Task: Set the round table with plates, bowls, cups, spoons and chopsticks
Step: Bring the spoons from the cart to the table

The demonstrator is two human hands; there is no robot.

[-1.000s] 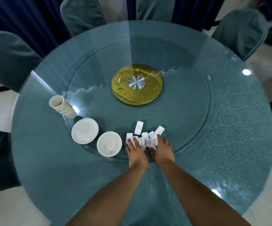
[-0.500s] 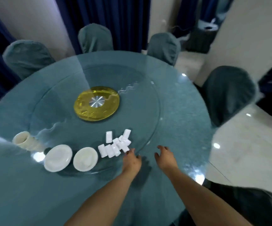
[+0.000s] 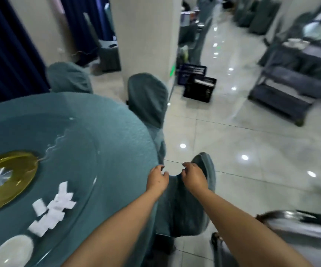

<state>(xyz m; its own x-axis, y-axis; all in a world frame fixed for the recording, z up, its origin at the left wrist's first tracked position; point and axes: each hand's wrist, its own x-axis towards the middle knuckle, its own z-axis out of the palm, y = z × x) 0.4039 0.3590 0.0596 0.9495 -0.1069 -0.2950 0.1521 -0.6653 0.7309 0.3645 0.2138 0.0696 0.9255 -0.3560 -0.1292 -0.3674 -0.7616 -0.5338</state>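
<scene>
both hands empty: left hand (image 3: 158, 179) and right hand (image 3: 193, 177), fingers loosely curled, frame centre. step: between fetches; next, collect more tableware for round table (image 3: 117, 143).

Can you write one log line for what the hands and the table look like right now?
hands: left and right loosely curled, holding nothing, off the table edge | table: small white pieces piled, one white dish visible | view: blurred

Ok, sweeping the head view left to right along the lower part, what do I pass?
Gold turntable centre → white rectangular pieces → left hand → right hand → tiled floor.
</scene>
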